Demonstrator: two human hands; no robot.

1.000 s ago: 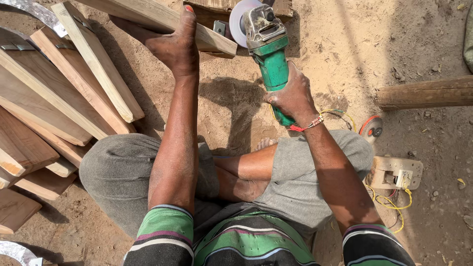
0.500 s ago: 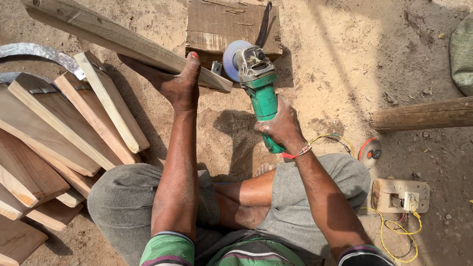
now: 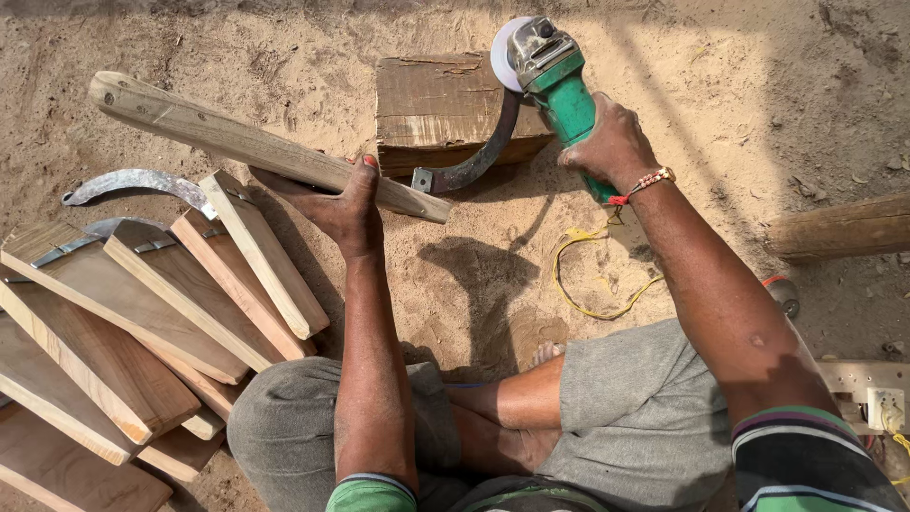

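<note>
A seated person steadies a sickle and lifts an angle grinder over a wooden block on sandy ground.

The left hand grips the sickle's wooden handle, its curved blade resting against the block; the right hand wraps the green grinder. Held one-handed, the disc could kick off the blade, and the yellow cord lies near the legs.

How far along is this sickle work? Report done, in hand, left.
Done: a stack of wooden handles lies at left, some with curved blades fitted. In hand: left hand holds a bladed handle by the wood block; right hand holds the green grinder at its blade. Left: unclear.
</note>
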